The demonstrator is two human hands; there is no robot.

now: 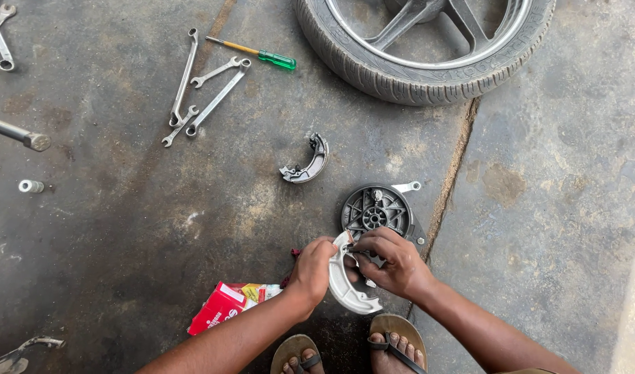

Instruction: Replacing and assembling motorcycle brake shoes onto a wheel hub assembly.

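My left hand [312,269] and my right hand [392,261] both grip a pale grey curved brake shoe [346,291], held just above my sandalled feet [352,348]. The fingers of my right hand pinch its upper end. Right behind my hands a dark round brake plate [375,210] with a silver lever lies flat on the concrete. An old, dark brake shoe [306,163] rests alone on the floor farther up and to the left.
A wheel with tyre [428,41] lies at the top. Several spanners [203,86] and a green-handled screwdriver [256,54] lie at upper left. A red carton [224,308] sits by my left forearm. A metal rod [16,133] and a small sleeve [31,185] lie at far left.
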